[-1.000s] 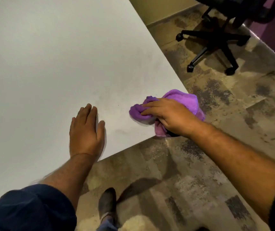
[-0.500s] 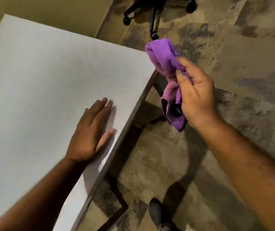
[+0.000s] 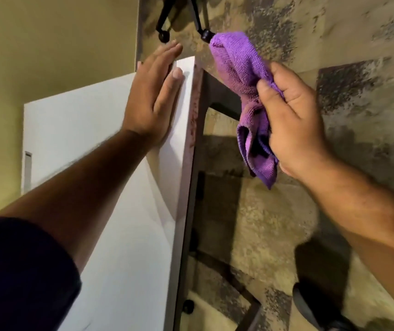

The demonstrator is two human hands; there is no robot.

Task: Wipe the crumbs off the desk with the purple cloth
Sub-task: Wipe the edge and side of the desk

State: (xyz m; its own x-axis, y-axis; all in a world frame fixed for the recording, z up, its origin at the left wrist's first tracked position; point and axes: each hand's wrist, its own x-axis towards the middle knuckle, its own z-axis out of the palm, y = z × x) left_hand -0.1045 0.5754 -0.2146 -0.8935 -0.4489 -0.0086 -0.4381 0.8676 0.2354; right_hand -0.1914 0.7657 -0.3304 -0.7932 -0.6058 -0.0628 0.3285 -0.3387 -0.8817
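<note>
The purple cloth (image 3: 243, 75) is bunched in my right hand (image 3: 293, 120), held in the air over the floor, to the right of the desk's edge. Its loose end hangs down below my fist. The white desk (image 3: 76, 130) fills the left half of the view. My left hand (image 3: 153, 94) lies flat on it, fingers together, near the far right corner, with the fingertips reaching past the far edge. I see no crumbs on the visible desk surface.
A dark metal desk frame (image 3: 215, 96) shows under the right edge. Black office chair legs with castors (image 3: 205, 35) stand on the mottled floor beyond the desk. A yellowish wall (image 3: 55, 44) runs behind. My shoe (image 3: 310, 309) is at the bottom right.
My right hand lifted the cloth off the desk corner and now holds it out over the floor. My left hand slid towards the far corner, and my view swung right and down.
</note>
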